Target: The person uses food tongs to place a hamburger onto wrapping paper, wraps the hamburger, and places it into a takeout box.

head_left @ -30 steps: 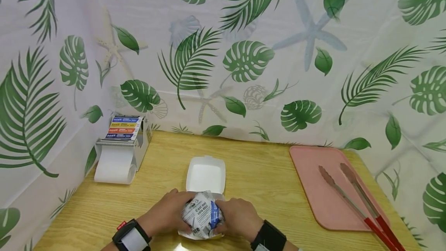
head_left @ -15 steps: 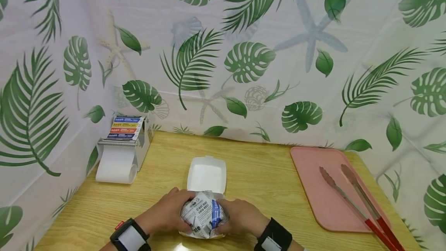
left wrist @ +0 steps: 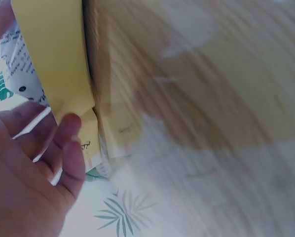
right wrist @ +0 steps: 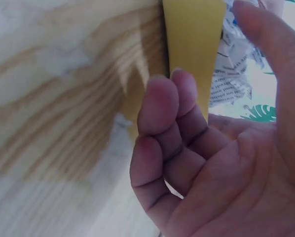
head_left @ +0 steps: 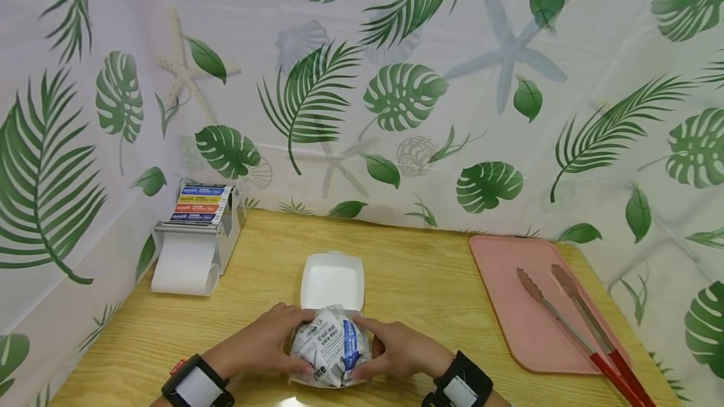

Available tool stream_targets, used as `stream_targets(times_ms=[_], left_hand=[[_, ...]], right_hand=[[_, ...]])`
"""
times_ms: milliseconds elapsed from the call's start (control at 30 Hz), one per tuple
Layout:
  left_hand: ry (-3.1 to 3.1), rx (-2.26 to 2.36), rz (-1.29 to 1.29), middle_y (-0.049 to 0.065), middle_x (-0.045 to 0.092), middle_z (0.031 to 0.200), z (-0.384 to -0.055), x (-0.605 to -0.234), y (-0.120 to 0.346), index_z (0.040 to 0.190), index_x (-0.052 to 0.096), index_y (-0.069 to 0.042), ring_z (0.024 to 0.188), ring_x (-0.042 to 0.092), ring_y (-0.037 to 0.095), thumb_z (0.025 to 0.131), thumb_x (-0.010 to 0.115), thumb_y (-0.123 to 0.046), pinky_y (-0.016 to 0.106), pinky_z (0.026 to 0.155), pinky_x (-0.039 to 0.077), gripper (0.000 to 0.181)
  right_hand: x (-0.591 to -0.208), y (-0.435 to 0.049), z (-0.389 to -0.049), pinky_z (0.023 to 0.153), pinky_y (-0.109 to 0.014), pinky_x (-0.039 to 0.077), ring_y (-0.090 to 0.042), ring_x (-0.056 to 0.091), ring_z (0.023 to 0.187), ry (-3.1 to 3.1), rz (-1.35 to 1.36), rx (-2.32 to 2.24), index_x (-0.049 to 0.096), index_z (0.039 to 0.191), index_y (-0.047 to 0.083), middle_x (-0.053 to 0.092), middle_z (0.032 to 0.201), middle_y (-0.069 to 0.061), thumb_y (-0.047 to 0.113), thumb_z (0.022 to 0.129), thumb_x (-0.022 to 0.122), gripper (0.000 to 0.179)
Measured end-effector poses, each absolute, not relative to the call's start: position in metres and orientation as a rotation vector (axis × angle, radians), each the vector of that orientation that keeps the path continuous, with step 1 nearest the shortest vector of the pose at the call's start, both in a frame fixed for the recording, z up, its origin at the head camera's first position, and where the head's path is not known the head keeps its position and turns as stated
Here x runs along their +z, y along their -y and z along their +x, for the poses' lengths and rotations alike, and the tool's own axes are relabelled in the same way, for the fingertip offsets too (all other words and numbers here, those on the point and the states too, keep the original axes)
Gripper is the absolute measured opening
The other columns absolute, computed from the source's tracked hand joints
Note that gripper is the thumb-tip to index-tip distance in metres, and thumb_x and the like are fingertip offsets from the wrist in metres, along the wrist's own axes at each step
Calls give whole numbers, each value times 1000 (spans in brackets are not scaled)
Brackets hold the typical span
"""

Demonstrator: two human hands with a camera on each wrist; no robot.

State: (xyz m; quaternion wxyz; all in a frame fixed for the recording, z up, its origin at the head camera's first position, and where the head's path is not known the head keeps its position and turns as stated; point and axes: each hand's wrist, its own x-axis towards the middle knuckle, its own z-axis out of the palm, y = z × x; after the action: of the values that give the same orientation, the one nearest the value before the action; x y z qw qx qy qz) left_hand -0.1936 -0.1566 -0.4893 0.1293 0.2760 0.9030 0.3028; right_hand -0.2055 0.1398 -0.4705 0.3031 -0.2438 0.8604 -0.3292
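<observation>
A round wrapped burger in newsprint-style paper with a blue label sits in a small box whose white lid stands open behind it. My left hand lies along the left side, thumb by the front of the wrapping. In the left wrist view its loosely bent fingers meet the yellow outer wall of the box. On the other side, my right hand has its thumb near the burger's lower right and a gap under the palm. The right wrist view shows relaxed fingers beside the yellow wall.
Red-handled tongs lie across a pink tray at the right. A dispenser with coloured labels and a white paper roll stands at the back left. A leaf-print curtain rises behind the wooden table.
Both hands have loosened and spread outward from the wrapped burger, the right one most clearly. The burger stays in the box, and more of its wrapping shows.
</observation>
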Motion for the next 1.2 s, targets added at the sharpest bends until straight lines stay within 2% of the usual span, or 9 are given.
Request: stream_targets(times_ms=[167,267,433,500,567,667,900,1067,1200], left_hand=[[-2606,949,718,0,59,132,-198,-484,161,142,56,-15,112,55,17,82,72,-65,43,94,52,80],[-2614,1054,610,3,59,132,-208,-479,163,139,57,-14,111,58,20,89,70,-58,42,87,53,68],[-2672,1258,347,10,60,132,-233,-480,160,141,55,-5,108,60,24,102,59,-45,41,84,53,56],[-2637,1319,242,13,63,126,-241,-483,159,144,51,-1,105,62,24,105,53,-44,41,84,53,58],[-2558,1394,169,14,65,117,-248,-485,157,146,47,2,100,63,24,107,48,-43,41,83,53,60],[-2432,1504,87,14,64,112,-255,-488,154,146,46,5,93,62,22,108,44,-43,38,79,54,60],[-2343,1605,8,14,60,124,-264,-490,145,146,48,2,95,61,21,108,42,-48,35,84,55,63],[-2319,1642,17,17,54,137,-267,-486,139,150,41,2,111,62,27,108,41,-48,43,96,53,65],[-2307,1664,31,22,45,151,-267,-483,137,153,35,1,128,56,36,108,41,-47,51,105,47,66]], right_hand=[[-463,-142,-209,58,-23,39,-9,51,66,-2299,-651,-873,44,153,10,57,76,5,44,87,79,82],[-458,-144,-216,61,-25,42,-11,53,71,-2331,-673,-904,47,151,6,59,83,3,44,90,76,77],[-451,-145,-235,78,-37,54,-21,62,95,-2408,-511,-1060,45,151,3,61,118,-11,44,97,67,71],[-452,-143,-243,85,-43,56,-27,64,105,-2407,-370,-1142,43,153,5,57,133,-16,50,97,64,75],[-455,-139,-251,91,-45,56,-29,65,112,-2385,-252,-1210,40,154,5,55,140,-18,57,96,61,81],[-464,-131,-262,94,-45,55,-32,64,117,-2310,-153,-1320,35,155,2,53,144,-22,60,97,58,85],[-475,-119,-272,103,-51,49,-36,62,121,-2252,-77,-1424,31,155,-3,47,149,-26,52,104,49,77],[-472,-116,-273,104,-52,48,-35,63,118,-2255,-45,-1491,31,156,-1,44,152,-24,49,106,46,72],[-471,-117,-273,102,-49,49,-33,62,116,-2224,-53,-1551,32,156,1,50,147,-20,47,108,43,68]])
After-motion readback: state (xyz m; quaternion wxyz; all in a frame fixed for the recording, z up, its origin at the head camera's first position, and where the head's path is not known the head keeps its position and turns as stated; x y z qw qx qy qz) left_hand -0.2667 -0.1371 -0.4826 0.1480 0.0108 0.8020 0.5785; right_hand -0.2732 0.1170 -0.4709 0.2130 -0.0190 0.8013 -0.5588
